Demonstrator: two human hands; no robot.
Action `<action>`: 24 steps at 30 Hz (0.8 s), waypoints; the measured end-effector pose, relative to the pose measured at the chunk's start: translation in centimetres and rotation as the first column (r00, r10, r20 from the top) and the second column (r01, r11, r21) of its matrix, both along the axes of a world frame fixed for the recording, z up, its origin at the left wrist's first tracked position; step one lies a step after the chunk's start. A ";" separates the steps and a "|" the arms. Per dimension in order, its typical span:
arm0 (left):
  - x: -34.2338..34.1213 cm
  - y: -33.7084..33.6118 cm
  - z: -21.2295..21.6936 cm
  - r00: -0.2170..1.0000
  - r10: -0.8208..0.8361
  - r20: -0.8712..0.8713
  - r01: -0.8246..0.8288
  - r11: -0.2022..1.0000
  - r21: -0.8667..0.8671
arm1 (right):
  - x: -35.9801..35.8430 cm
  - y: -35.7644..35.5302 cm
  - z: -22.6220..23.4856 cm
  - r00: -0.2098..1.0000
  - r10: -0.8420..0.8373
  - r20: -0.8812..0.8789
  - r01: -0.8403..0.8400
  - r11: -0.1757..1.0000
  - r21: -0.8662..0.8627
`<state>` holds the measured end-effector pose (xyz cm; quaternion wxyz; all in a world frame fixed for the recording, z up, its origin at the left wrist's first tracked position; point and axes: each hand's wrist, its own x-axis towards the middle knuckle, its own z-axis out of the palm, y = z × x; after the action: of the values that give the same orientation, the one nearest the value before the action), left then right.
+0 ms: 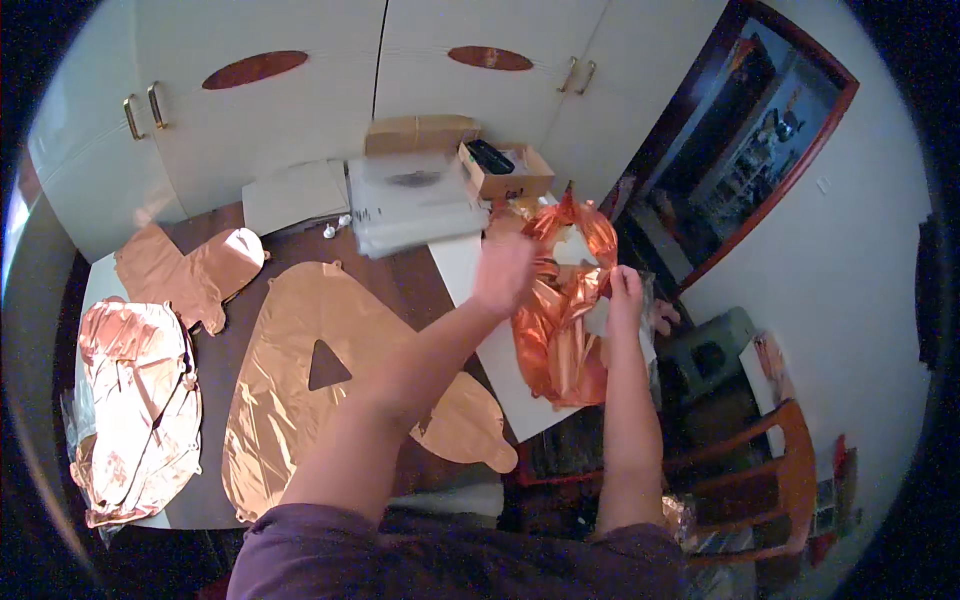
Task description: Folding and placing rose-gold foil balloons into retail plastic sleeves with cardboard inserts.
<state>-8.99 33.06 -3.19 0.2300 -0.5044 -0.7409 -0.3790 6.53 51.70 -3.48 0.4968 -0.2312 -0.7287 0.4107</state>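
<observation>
While the left forearm [425, 355] slants, the right grip [626, 288] pinches foil [540, 325].

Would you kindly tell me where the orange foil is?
In the head view, the orange foil is right of centre, over the white surface, at the right hand.

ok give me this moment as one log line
right hand: gripping orange foil | left hand: blurred beside it, grip unclear | table: flat copper-coloured foil

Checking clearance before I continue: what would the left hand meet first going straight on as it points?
Probably the upper part of the crinkled orange foil balloon, ahead and right of the left hand; blur and unclear depth hide whether they already touch.
</observation>
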 end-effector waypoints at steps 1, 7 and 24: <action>3.3 0.2 5.6 0.996 -0.084 0.020 0.079 0.791 -0.606 | 1.5 0.4 -0.1 0.996 -0.057 0.072 0.053 0.997 0.056; 1.7 0.1 -0.9 0.983 0.053 0.174 0.079 0.739 -0.669 | 1.3 -4.3 3.4 0.998 0.055 0.037 -0.055 0.998 -0.013; 2.6 -0.5 -1.5 0.997 0.051 0.051 -0.021 0.883 -0.469 | 28.8 -0.6 24.0 0.867 -0.329 -0.374 0.418 0.889 0.185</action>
<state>-6.37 32.53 -4.66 0.0854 -0.5191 -0.8265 -0.2004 35.29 51.08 20.57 0.7090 -0.2289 -0.6225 0.2396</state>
